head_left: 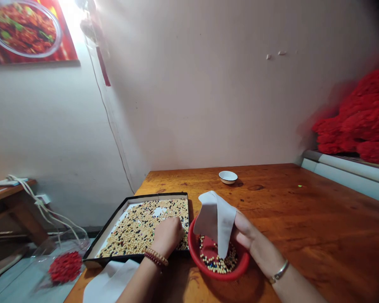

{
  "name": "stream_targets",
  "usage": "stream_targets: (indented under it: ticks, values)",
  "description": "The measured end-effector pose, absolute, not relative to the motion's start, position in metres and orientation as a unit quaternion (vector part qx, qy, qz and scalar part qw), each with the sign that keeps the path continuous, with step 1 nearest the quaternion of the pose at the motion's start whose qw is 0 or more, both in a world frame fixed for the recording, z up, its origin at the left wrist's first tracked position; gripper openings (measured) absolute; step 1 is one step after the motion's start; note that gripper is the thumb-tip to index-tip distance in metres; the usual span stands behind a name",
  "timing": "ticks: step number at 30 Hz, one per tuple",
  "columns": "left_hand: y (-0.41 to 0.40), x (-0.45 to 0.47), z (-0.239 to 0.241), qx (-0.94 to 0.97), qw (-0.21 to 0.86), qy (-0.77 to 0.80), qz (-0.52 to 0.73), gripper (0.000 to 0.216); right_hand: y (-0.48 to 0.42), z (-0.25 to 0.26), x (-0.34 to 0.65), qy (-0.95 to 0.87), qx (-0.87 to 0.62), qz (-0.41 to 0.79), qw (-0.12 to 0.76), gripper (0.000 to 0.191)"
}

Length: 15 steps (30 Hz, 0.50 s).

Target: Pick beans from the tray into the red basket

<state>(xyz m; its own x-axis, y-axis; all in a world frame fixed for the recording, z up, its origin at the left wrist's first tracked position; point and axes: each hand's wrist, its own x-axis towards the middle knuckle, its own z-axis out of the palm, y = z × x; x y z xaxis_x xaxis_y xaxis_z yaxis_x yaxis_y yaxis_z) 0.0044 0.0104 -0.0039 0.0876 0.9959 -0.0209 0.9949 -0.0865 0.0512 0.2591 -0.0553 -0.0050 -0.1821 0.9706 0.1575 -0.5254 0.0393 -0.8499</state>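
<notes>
My left hand [168,235] rests curled, knuckles up, on the beans in a shallow black-rimmed tray [135,196]; its fingertips are hidden among the pale and dark beans [135,229]. My right hand [244,233] holds a folded white paper [215,219] bent like a chute over a red bowl [196,252]. The bowl holds mixed beans [219,263] and sits just right of the tray. The paper's lower tip points down into the bowl.
A small white dish [228,176] stands farther back on the wooden table [303,219]. White paper sheets [109,282] lie at the table's near left edge. Red fluffy material [363,118] is piled at the right. A side table with cables [9,185] stands at the left.
</notes>
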Motion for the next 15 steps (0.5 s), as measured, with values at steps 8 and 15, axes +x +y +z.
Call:
stream_targets:
  ticks: [8,15]
  values:
    - [0.007,0.004,-0.001,0.733,0.03,0.679,0.027,0.027,-0.001,-0.009,0.238,-0.222,-0.226,0.816,0.483,0.024]
    - [0.009,0.004,-0.002,0.733,0.034,0.679,0.013,0.028,0.011,-0.023,0.245,-0.16,-0.2,0.851,0.458,0.014]
